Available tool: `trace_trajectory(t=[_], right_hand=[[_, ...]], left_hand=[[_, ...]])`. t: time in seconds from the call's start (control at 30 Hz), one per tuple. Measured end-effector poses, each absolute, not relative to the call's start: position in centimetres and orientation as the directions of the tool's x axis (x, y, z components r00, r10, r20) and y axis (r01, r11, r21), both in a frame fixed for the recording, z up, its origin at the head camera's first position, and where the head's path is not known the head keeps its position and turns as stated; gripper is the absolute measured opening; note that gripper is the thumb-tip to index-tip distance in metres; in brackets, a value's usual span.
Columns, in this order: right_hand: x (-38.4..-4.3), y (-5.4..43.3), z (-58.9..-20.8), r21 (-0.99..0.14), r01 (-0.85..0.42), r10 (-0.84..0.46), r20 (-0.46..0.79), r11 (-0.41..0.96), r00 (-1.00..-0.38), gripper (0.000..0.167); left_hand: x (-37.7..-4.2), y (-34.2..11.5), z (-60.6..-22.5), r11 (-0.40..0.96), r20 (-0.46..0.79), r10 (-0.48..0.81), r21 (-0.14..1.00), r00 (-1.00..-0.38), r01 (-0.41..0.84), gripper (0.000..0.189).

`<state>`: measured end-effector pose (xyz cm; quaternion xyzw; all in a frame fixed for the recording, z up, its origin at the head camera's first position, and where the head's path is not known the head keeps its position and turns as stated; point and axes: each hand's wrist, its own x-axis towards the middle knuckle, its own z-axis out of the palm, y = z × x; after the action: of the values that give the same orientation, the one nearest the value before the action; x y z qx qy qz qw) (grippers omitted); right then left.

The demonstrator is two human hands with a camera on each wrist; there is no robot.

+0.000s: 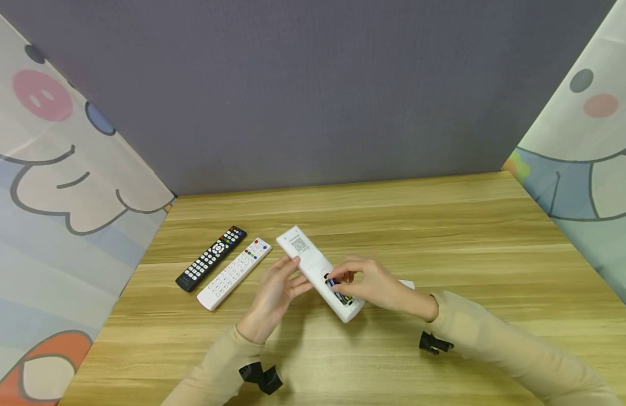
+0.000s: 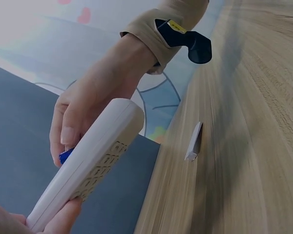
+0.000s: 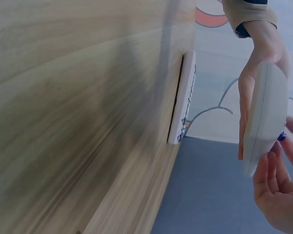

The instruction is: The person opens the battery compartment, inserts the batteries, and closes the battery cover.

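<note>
My left hand [image 1: 273, 293] holds a white remote control [image 1: 313, 260] from beneath, its back facing up and its buttons facing down. It is raised off the table, as the left wrist view shows. Near its lower end the battery compartment [image 1: 346, 299] lies uncovered, with a dark battery showing inside. At that compartment, thumb and fingers of my right hand [image 1: 369, 282] pinch a blue-ended battery [image 2: 65, 155]. Most of that battery is hidden by the fingers. Partly behind my right wrist, a small white battery cover [image 1: 407, 283] lies on the table.
Left of my left hand, a second white remote [image 1: 234, 273] lies buttons up, beside a black remote [image 1: 211, 258]. All are on a wood-grain table [image 1: 435, 225]. A grey panel [image 1: 333, 101] rises along its back edge, with cartoon-printed cloth [image 1: 39, 186] at the sides.
</note>
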<state>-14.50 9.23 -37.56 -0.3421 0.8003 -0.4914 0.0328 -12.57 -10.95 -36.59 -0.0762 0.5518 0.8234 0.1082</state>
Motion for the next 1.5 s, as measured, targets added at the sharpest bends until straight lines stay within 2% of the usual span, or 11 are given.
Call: trace_trajectory(t=[0.23,0.43,0.57,0.8,0.97,1.07,1.17,1.37,1.5], right_hand=[[-14.1,10.0,-37.6,-0.747,-0.602,-0.675,0.291,0.283,-0.678,0.046],[-13.4,10.6,-37.8,-0.741,-0.593,-0.748,0.19,0.315,-0.635,0.075],[-13.0,10.6,-38.0,-0.731,-0.604,-0.781,0.159,0.318,-0.604,0.087],[-13.0,10.5,-38.5,-0.689,-0.66,-0.776,0.226,0.3,-0.589,0.081],[-12.9,10.5,-38.7,-0.67,-0.675,-0.766,0.246,0.308,-0.594,0.078],[-12.9,10.5,-38.7,-0.62,-0.721,-0.769,0.282,0.31,-0.574,0.079],[-12.9,10.5,-39.0,-0.525,-0.798,-0.774,0.357,0.296,-0.522,0.08],[-13.4,10.5,-39.7,-0.306,-0.927,-0.759,0.546,0.214,-0.356,0.081],[-13.4,10.5,-39.8,-0.237,-0.951,-0.749,0.588,0.2,-0.304,0.079]], left_hand=[[-12.4,-11.1,-36.3,-0.381,-0.247,0.086,0.887,-0.965,-0.261,0.041],[-12.5,-11.3,-36.4,-0.369,-0.249,0.068,0.893,-0.966,-0.256,0.041],[-12.5,-11.4,-36.4,-0.361,-0.24,0.068,0.899,-0.968,-0.248,0.043],[-12.3,-11.5,-36.4,-0.366,-0.2,0.102,0.903,-0.975,-0.223,0.051],[-12.3,-11.2,-36.2,-0.371,-0.238,0.085,0.894,-0.967,-0.253,0.044],[-12.3,-11.1,-36.1,-0.377,-0.25,0.079,0.889,-0.965,-0.261,0.042],[-12.3,-11.1,-36.1,-0.379,-0.255,0.077,0.887,-0.964,-0.265,0.041],[-12.4,-11.1,-36.1,-0.375,-0.259,0.079,0.887,-0.963,-0.27,0.039],[-12.4,-11.1,-36.1,-0.375,-0.256,0.084,0.887,-0.963,-0.268,0.039]])
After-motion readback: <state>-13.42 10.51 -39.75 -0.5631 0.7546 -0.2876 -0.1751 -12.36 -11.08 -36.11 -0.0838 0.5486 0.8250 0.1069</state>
